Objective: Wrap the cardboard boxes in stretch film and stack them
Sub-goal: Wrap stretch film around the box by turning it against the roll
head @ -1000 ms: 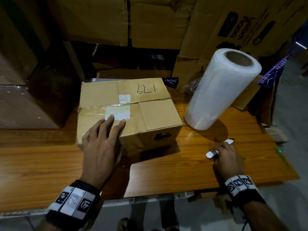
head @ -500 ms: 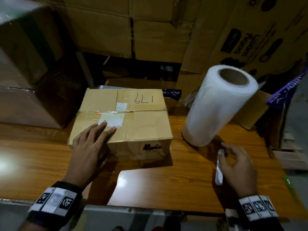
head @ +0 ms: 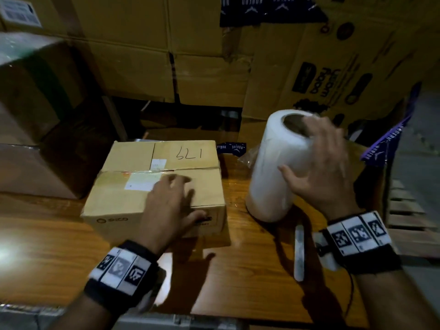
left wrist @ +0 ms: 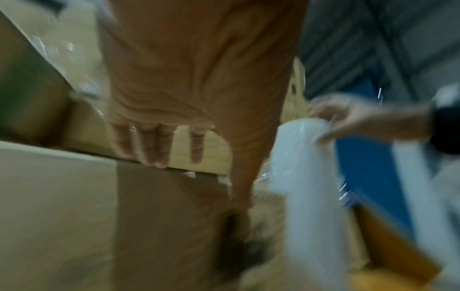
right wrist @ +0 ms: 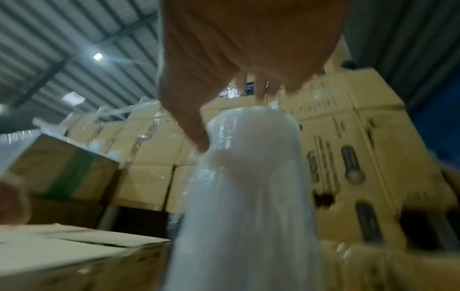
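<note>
A taped cardboard box [head: 154, 184] marked "621" lies on the wooden table [head: 47, 246]. My left hand [head: 188, 198] rests on its top near the front right corner, fingers laid flat and thumb down the front face. The left wrist view shows the same hand [left wrist: 174, 137] on the box [left wrist: 62, 206]. To the right stands a white stretch film roll [head: 269, 177]. My right hand [head: 307, 153] grips its upper end, fingers over the rim and thumb on the side. In the right wrist view that hand [right wrist: 224, 110] clasps the roll [right wrist: 248, 196].
A white cutter [head: 298, 252] lies on the table in front of the roll. Film-wrapped boxes [head: 35, 115] stand at the left, and a wall of large cartons [head: 190, 55] rises behind. Purple printed tape [head: 390, 141] hangs at the right, above a wooden pallet [head: 409, 210].
My right hand put the white cutter down on the table and rose to the top of the film roll. My left hand slid right along the box top to the front right corner.
</note>
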Motion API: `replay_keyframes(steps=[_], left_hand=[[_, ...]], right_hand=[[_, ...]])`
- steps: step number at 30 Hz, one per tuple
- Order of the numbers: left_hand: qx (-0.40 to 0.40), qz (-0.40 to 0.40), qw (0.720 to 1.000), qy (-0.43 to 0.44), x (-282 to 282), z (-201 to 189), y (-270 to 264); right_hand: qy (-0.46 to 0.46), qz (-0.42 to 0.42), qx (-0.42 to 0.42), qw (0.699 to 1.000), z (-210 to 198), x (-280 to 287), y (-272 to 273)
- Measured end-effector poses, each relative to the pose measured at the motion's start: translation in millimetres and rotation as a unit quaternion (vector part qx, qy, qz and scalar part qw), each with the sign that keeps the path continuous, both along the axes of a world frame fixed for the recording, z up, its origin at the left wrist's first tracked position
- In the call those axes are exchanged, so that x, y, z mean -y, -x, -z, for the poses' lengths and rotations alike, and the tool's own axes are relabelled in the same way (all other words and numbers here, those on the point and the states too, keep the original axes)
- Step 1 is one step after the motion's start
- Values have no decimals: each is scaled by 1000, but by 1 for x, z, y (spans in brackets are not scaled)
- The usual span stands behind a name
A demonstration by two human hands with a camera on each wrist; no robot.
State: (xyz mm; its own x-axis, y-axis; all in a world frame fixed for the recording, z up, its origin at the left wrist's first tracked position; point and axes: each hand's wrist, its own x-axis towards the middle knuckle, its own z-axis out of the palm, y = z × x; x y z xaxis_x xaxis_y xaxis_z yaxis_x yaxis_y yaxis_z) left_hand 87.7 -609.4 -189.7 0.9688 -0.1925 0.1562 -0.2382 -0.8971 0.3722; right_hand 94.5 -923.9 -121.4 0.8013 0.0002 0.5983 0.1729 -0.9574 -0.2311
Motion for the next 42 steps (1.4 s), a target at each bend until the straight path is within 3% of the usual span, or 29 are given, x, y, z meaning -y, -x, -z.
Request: replay_keyframes(steps=[4, 10, 13, 18, 24, 31, 36, 42], left_hand=[[3, 82, 994, 76, 78, -32, -28], [-121, 38, 985, 114, 129, -37, -90], [-132, 36, 985, 107, 132, -25, -100], [-105, 45, 988, 104, 128, -10, -78], [-39, 118, 979, 161, 96, 10, -19], [1, 109, 981, 158, 73, 8, 19], [5, 109, 971, 214, 42, 11, 42], [12, 95, 979, 183, -9, 9, 45]], right_hand=[[28, -39, -23, 999, 1, 16, -17], [7, -111, -35, 993, -2, 38, -28], [-18, -145, -63, 987, -9, 51, -27], [-28, -182, -80, 980, -13, 57, -25], [36, -187, -65, 980, -15, 56, -24], [153, -77, 2, 985, -12, 26, -16], [133, 20, 19, 991, -5, -6, -8], [123, 87, 6, 989, -6, -45, 2]])
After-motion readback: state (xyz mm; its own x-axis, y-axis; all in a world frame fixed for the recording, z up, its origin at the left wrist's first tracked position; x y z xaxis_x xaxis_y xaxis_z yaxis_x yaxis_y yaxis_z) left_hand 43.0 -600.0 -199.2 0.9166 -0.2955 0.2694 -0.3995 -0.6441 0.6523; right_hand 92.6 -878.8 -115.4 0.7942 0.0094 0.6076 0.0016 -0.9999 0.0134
